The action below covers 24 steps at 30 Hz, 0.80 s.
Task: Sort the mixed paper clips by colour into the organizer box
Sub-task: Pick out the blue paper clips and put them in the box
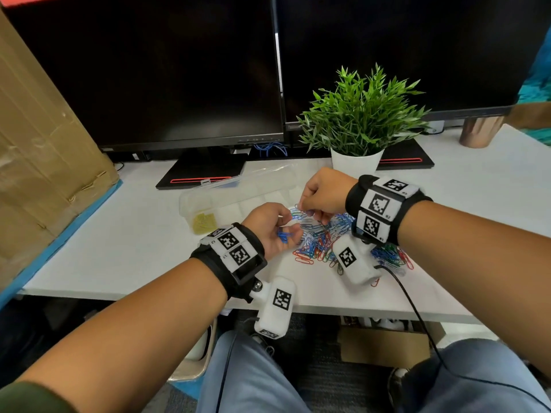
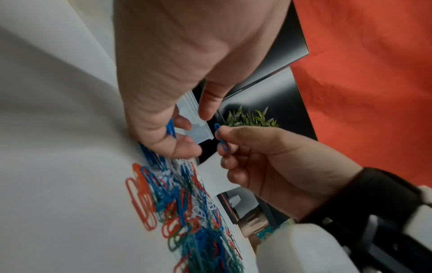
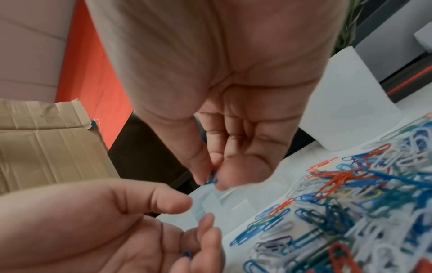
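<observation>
A mixed pile of paper clips (image 1: pixel 325 242) in red, blue, green and white lies on the white desk (image 1: pixel 119 248). My left hand (image 1: pixel 284 228) is palm up at the pile's left edge, its fingers curled round a few blue paper clips (image 1: pixel 283 236); the left wrist view shows those blue clips (image 2: pixel 171 127) against the fingers. My right hand (image 1: pixel 307 211) hovers just above, thumb and forefinger pinching one blue clip (image 2: pixel 222 137), also seen in the right wrist view (image 3: pixel 212 177). The clear organizer box (image 1: pixel 238 201) stands open behind the hands, with yellow clips (image 1: pixel 204 223) in its left compartment.
A potted plant (image 1: pixel 357 120) in a white pot stands right behind the right hand. Two dark monitors (image 1: pixel 179 70) fill the back. A cardboard box (image 1: pixel 38 162) borders the desk's left side. A copper cup (image 1: pixel 480 131) sits at the far right.
</observation>
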Each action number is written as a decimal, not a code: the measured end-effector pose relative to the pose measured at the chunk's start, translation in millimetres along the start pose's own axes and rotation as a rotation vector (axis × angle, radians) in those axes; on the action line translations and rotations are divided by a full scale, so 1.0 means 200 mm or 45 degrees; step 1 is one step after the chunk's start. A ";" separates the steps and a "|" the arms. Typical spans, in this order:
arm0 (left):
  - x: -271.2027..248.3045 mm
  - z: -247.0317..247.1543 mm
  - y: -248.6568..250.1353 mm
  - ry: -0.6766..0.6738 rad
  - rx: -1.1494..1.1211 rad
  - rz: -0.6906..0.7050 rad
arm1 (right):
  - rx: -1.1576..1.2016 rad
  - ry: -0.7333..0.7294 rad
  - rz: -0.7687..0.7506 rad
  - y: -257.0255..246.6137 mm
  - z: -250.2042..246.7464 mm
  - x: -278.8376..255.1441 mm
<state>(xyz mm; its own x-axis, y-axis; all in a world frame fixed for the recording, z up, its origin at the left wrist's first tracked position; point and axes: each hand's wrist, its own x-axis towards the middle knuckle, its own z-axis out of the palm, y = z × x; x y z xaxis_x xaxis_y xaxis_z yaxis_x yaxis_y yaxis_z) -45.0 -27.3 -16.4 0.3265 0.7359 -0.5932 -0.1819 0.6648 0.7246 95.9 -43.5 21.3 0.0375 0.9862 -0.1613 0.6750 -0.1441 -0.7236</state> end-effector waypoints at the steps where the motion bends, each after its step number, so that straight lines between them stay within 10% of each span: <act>1: -0.01 0.01 0.00 -0.009 -0.006 -0.014 | -0.041 0.016 -0.001 0.01 0.00 0.00; 24: -0.06 0.25 -0.19 -0.161 -0.331 0.067 | -0.630 -0.136 0.153 0.40 -0.22 -0.32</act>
<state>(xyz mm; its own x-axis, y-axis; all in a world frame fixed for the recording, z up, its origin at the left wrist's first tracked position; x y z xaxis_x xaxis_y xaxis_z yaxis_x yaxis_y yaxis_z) 5.1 -67.3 -19.0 0.4202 0.7591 -0.4972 -0.4278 0.6489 0.6292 178.8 -115.0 3.7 0.0780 0.9475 -0.3102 0.9391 -0.1743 -0.2961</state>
